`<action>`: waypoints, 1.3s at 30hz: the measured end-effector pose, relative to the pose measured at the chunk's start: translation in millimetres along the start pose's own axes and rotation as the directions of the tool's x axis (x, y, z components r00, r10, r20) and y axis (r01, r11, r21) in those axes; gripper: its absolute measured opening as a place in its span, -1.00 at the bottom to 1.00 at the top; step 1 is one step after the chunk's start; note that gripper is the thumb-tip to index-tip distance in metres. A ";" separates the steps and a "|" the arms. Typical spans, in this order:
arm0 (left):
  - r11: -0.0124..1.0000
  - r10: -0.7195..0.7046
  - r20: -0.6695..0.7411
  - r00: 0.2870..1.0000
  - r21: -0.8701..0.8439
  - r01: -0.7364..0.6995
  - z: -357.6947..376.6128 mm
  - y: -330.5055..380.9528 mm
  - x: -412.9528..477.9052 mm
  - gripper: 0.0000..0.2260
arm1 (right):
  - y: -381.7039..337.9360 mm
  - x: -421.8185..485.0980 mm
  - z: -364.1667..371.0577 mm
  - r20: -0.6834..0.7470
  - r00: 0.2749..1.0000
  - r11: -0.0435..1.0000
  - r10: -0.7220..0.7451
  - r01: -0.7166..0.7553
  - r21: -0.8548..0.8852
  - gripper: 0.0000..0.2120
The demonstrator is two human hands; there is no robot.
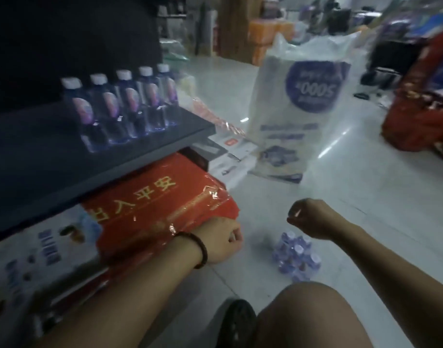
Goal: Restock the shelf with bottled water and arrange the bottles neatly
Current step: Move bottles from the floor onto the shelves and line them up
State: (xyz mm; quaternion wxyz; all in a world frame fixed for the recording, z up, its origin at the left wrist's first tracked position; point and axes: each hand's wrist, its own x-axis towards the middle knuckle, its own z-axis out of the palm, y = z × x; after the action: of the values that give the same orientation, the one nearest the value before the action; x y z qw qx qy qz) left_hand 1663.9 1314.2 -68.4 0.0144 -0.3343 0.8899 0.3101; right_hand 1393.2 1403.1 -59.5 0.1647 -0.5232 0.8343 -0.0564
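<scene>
Several small water bottles (120, 109) with white caps stand in a row near the right end of the dark shelf (39, 156). A shrink-wrapped pack of more bottles (297, 254) sits on the floor. My left hand (223, 241) hangs low with its fingers curled, left of the pack and apart from it, holding nothing that I can see. My right hand (307, 218) hovers just above the pack with its fingers closed in a loose fist, and nothing shows in it. The frame is blurred.
A red wrapped box (160, 209) lies under the shelf, with white boxes (230, 156) behind it. A large white plastic bag (298, 109) stands on the tiled floor ahead. Red goods (421, 114) pile up at right. My knee (313, 320) and dark shoe (236, 322) are below.
</scene>
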 end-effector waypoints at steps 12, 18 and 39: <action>0.994 -0.030 0.285 0.958 0.110 -0.002 88.8 31.0 110.5 -0.83 | 103.0 64.5 170.7 -0.052 0.969 0.968 0.240 -0.243 -0.060 -0.61; 0.994 -0.099 0.341 0.935 0.084 0.074 110.1 8.7 121.6 -0.84 | 100.1 103.3 210.9 -0.050 0.962 0.960 0.270 -0.273 -0.067 -0.65; 0.978 -0.150 0.146 0.978 -0.123 0.168 36.7 -63.4 37.3 -0.80 | 0.1 81.6 101.6 0.096 0.918 0.896 -0.385 0.397 -0.197 -0.71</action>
State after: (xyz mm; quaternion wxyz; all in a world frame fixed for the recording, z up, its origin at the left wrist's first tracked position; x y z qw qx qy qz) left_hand 1666.6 1275.9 -141.1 0.0771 -0.3829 0.8342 0.3893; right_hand 1394.6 1338.4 -172.6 0.1157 -0.6960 0.7085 0.0152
